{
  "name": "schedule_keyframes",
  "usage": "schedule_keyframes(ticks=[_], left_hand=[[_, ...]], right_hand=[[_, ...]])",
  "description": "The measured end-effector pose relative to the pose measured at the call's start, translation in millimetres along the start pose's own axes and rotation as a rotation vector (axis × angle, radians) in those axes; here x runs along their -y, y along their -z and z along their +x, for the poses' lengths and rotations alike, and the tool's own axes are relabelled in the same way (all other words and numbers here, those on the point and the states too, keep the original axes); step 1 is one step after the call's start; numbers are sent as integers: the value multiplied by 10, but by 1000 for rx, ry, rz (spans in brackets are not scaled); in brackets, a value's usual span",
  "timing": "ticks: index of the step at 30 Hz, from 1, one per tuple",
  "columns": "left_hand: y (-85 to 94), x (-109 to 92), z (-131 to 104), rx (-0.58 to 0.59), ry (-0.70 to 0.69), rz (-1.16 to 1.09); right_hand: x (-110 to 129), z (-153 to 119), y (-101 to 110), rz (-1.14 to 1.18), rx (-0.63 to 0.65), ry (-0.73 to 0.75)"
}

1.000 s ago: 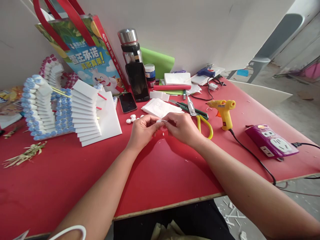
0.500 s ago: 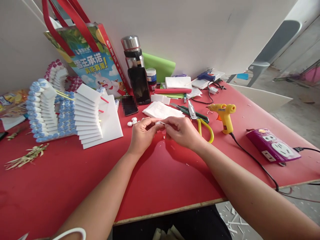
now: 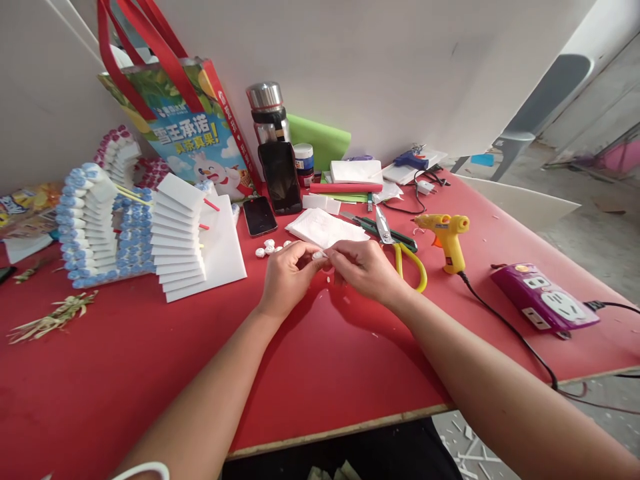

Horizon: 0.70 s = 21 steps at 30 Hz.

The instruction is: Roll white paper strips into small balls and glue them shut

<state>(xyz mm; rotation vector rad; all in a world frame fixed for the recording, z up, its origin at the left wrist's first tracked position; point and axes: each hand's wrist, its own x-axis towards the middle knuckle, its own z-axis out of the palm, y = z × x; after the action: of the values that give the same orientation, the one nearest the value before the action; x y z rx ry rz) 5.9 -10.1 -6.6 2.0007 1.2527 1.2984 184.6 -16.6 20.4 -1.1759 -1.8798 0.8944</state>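
Note:
Both hands meet over the red table in the middle of the head view. My left hand (image 3: 290, 275) is closed, with a small white rolled piece (image 3: 318, 255) pinched between thumb and fingertips. My right hand (image 3: 361, 268) pinches the right end of the same piece. Just left of my left hand lie several small white balls (image 3: 270, 247). A stack of thin white sheets (image 3: 325, 227) lies right behind the hands. Beside my right hand are scissors with yellow handles (image 3: 411, 267). A tiny pale bit (image 3: 328, 279) lies below the fingertips.
On the left stand a blue-and-white model (image 3: 85, 227), fanned white boards (image 3: 177, 247) and a printed bag (image 3: 200, 133). Behind are a steel flask (image 3: 265, 100) and a phone (image 3: 281, 177). A yellow glue gun (image 3: 445, 233) and purple power socket (image 3: 545, 297) are at right, with trailing cords.
The view has shifted slightly, so the things at the back sit a little lower. Both hands keep their pinch on the white piece, whose rolled face now shows more between the fingertips.

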Motion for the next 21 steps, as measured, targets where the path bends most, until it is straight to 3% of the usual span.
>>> schedule_keyframes(ticks=[8, 15, 21], left_hand=[[-13, -24, -17, 11, -67, 111], [-22, 17, -12, -11, -140, 98], [-30, -13, -2, -29, -153, 54]], right_hand=[[-37, 8, -34, -72, -11, -14], [-55, 53, -36, 501, 70, -305], [-62, 66, -16, 659, 47, -330]])
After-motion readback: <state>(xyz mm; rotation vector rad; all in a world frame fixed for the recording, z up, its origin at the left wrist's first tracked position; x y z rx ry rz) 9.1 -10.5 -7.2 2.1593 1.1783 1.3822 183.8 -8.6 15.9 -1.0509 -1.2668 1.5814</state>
